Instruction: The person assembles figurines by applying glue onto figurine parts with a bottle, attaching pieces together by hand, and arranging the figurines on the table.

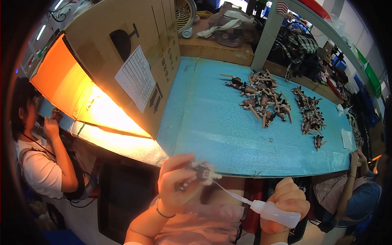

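Between the thumb and fingers of my left hand is a small toy figure, dark in the body with pale limbs. My right hand is wrapped round a translucent white squeeze bottle. The bottle's long thin nozzle points left, and its tip meets or nearly meets the figure's pale part. Both hands are held just off the near edge of the blue table. Fingers cover some of the figure, so its details are hard to make out.
Toy figures with wooden sticks lie in one cluster and another on the table. A large cardboard box, glowing orange inside, stands at the left. A grey post rises at the back. People sit at both sides; a small fan stands behind.
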{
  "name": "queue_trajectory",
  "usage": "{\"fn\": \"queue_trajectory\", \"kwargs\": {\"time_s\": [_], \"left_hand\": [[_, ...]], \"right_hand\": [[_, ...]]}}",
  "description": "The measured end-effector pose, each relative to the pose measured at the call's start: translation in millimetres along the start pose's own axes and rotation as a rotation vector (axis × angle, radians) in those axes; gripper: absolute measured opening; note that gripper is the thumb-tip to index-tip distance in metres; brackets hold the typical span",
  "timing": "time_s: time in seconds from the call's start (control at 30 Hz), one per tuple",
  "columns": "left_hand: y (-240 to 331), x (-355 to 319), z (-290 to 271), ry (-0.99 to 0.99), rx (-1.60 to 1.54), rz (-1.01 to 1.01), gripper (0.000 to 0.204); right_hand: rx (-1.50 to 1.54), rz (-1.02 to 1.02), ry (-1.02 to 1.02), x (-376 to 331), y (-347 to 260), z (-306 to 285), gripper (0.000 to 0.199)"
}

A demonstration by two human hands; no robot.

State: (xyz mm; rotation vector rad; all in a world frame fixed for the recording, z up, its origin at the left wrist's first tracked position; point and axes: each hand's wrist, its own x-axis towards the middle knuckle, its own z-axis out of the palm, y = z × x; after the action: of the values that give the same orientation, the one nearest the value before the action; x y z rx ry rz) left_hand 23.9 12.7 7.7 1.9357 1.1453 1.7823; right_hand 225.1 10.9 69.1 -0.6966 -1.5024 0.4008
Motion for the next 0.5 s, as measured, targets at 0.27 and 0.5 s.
{"fn": "queue_trajectory", "kwargs": {"time_s": [0.27, 0.5], "left_hand": [[5.3, 0.0, 4.7, 0.043, -0.259, -0.129, 0.042], [2.9, -0.2, 2.8, 0.025, -0.254, -0.125, 0.042]], "right_hand": [[0.012, 0.021, -0.015, 0.3, 0.7, 0.4, 0.051], [0.043, -0.036, -0.2, 8.4, -1.9, -6.3, 0.051]]}}
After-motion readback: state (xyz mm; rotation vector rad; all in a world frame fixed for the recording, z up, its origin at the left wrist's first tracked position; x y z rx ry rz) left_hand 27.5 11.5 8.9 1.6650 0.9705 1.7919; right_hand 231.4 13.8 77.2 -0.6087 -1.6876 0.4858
